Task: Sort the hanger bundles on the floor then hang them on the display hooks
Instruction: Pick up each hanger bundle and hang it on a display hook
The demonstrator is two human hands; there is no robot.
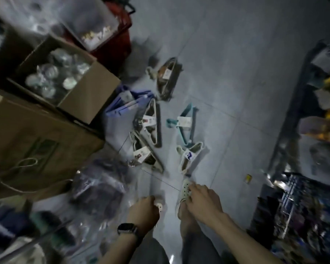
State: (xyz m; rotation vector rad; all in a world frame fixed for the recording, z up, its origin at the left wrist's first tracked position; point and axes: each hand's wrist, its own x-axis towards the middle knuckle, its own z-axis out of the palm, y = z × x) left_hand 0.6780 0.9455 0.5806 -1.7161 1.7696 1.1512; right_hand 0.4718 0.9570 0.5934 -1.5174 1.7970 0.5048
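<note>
Down on the floor (227, 73) is where all the action is, so I'd say we're in the sorting step and nothing is near a hook yet. I can't make out any display hooks; the rack (291, 115) on the right is too blurry to read.

Biggest stuff first: two cardboard boxes (36, 149) are stacked up on the left. Just beside them lies the blue bundle (122, 105), the bulkiest of the lot. Further out is a dark bundle (169, 79). Two grey bundles (151, 124) sit one below the other, touching or nearly so. To their right is a teal bundle (188, 124), and just below that a white bundle (190, 157), closest to the feet. They look roughly grouped by colour already, though that's my guess.

The right hand (202, 201) hangs over a white shoe (185, 187), fingers loosely curled, holding nothing I can see. The left hand (144, 208) is lower, back to the camera. Its fingers are tucked out of sight, so I can't tell if it's gripping anything.

Next move, I reckon: reach forward for the white bundle, since it's nearest. Grab it by the hook end so the hangers stay together.
</note>
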